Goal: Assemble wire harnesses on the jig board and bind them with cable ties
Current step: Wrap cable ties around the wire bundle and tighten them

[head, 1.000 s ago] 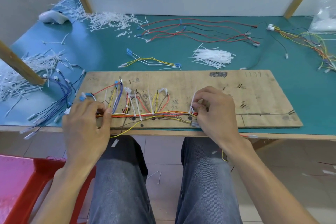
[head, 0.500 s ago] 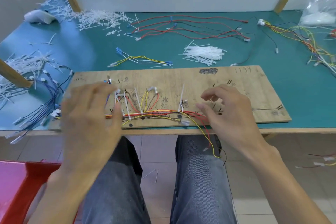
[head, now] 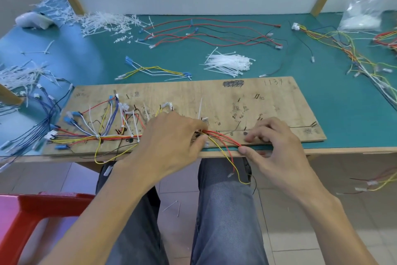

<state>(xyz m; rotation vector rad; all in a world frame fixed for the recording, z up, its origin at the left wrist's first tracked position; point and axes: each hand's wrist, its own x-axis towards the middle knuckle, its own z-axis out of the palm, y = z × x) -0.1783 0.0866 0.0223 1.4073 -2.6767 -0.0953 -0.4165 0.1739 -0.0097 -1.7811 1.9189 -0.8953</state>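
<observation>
Desk: one teal desk [head: 343, 114] carries everything.
Jig board: one wooden jig board [head: 268, 101] lies flat along the desk's near edge.
Left hand: the left hand [head: 171, 138] lies over the board's middle. Its grip is narrow, with thumb and forefinger pinching the wire harness.
Right hand: the right hand [head: 277, 146] rests curled fingers on the board, near the left hand. Its thumb tip meets the red wires at the near edge; I cannot tell if that grip is closed on them.
Wire harness: one wire harness [head: 86, 136] runs along the board's near side into the left grip. From there red wires and one yellow fan out toward the right thumb and hang over the edge.
Cable ties: one loose heap of cable ties [head: 227, 63] lies behind the board, well apart from both hands. One upright tie [head: 200, 105] stands just beyond the left hand.
</observation>
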